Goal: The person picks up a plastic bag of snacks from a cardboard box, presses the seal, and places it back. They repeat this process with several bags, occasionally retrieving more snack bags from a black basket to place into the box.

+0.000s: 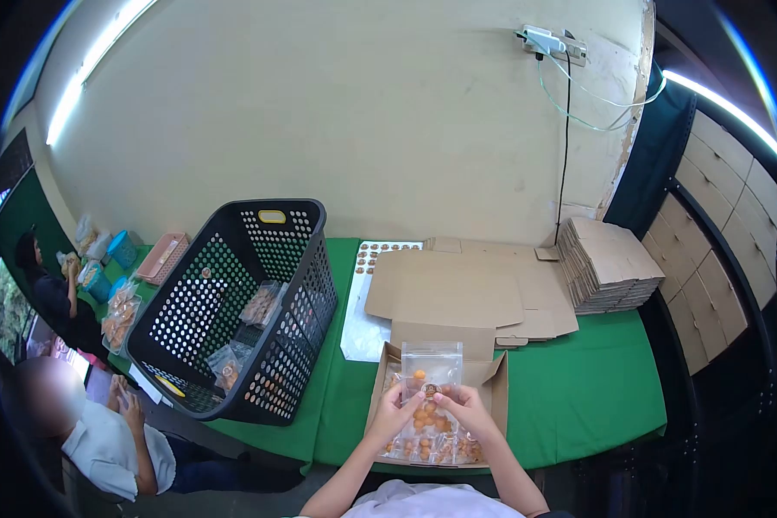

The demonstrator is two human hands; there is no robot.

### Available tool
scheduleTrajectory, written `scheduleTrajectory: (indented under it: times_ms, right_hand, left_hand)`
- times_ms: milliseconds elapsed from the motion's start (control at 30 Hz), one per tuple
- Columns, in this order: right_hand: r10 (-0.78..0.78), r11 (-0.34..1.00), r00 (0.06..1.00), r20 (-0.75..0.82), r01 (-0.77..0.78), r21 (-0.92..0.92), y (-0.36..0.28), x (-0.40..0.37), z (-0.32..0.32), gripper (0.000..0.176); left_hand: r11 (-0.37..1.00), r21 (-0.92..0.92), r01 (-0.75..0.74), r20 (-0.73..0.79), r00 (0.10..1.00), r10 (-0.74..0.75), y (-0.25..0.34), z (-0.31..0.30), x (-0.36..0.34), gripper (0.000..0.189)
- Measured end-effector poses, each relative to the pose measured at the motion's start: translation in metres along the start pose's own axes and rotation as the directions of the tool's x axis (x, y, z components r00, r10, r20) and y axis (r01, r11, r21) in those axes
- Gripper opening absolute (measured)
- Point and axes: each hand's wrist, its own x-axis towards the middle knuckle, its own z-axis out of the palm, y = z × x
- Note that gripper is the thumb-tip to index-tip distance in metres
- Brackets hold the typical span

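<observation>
Between my two hands is a clear pouch (pixel 432 358) of orange, ball-like snacks, upright over an open cardboard box (pixel 497 388). My left hand (pixel 395 412) grips the pouch's left side, fingers closed. On the right side my right hand (pixel 468 411) grips it the same way. Both thumbs lie at a small round brown sticker (pixel 432 391) on the pouch front. More snack pouches (pixel 401 449) lie in the box below, partly hidden by my hands and the held pouch.
A black perforated basket (pixel 289 354) with a few snack packs stands left. Behind the box are a sticker sheet (pixel 363 324), flattened cardboard (pixel 445 285) and a carton stack (pixel 617 268). Two people are at left, one seated (pixel 116 449), one standing (pixel 52 285) by blue baskets (pixel 123 248).
</observation>
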Motion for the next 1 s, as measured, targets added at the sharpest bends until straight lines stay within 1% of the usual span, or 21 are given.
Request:
scheduleTrajectory:
  times_ms: [100,200,300,400,500,533,600,667,700,767,833,867,900,1000]
  right_hand:
    - [-0.017,0.999,0.998,-0.056,0.019,0.044,-0.012,0.000,0.005,0.012]
    - [-0.142,0.984,0.982,-0.122,0.153,0.087,-0.005,0.005,0.007,0.009]
    - [-0.128,0.989,0.980,-0.156,0.137,0.052,-0.003,0.005,0.007,0.008]
    - [-0.120,0.989,0.984,-0.134,0.131,0.070,0.001,0.001,0.007,0.014]
    - [-0.087,0.990,0.989,-0.121,0.100,0.101,0.011,-0.002,0.004,0.016]
    - [-0.084,0.989,0.990,-0.110,0.096,0.109,0.014,-0.002,0.002,0.017]
    - [-0.015,0.979,0.992,-0.127,0.041,0.201,0.015,-0.004,0.004,0.016]
    - [0.049,0.958,0.990,-0.132,-0.009,0.288,0.024,0.000,0.005,0.016]
    - [0.067,0.955,0.989,-0.132,-0.025,0.294,0.025,0.001,0.005,0.016]
    - [0.102,0.950,0.986,-0.129,-0.058,0.308,0.025,0.004,0.004,0.016]
    - [0.085,0.968,0.989,-0.119,-0.053,0.247,0.030,0.008,0.003,0.017]
    - [0.087,0.975,0.990,-0.112,-0.061,0.214,0.033,0.007,0.004,0.017]
    - [0.083,0.982,0.991,-0.104,-0.064,0.177,0.032,0.009,0.005,0.017]
    - [0.068,0.984,0.994,-0.082,-0.054,0.169,0.033,0.009,0.010,0.017]
  left_hand:
    - [0.993,-0.114,0.031,0.035,0.999,-0.028,0.010,0.006,0.002,0.014]
    - [0.997,0.024,0.072,0.048,0.996,-0.073,0.005,0.005,0.003,0.019]
    - [0.997,0.022,0.068,0.052,0.996,-0.069,0.008,0.004,0.002,0.020]
    - [0.994,0.045,0.096,0.073,0.992,-0.099,-0.001,0.000,0.000,0.021]
    - [0.988,0.099,0.118,0.094,0.987,-0.128,0.000,-0.002,-0.004,0.022]
    - [0.988,0.092,0.121,0.085,0.988,-0.129,-0.001,-0.002,-0.006,0.022]
    - [0.991,0.084,0.106,0.077,0.991,-0.113,-0.003,-0.002,-0.003,0.021]
    - [0.987,0.016,0.157,0.071,0.985,-0.158,-0.007,-0.003,0.001,0.022]
    - [0.982,-0.020,0.186,0.070,0.980,-0.184,-0.011,-0.004,0.001,0.022]
    - [0.968,0.009,0.251,0.086,0.964,-0.251,-0.014,-0.007,0.003,0.026]
    - [0.940,0.060,0.336,0.096,0.935,-0.340,-0.018,-0.011,0.000,0.030]
    - [0.969,-0.024,0.247,0.127,0.962,-0.242,-0.023,-0.012,0.000,0.027]
    - [0.972,-0.037,0.234,0.108,0.968,-0.229,-0.026,-0.013,0.001,0.024]
    - [0.978,-0.064,0.198,0.057,0.979,-0.195,-0.029,-0.016,0.001,0.019]
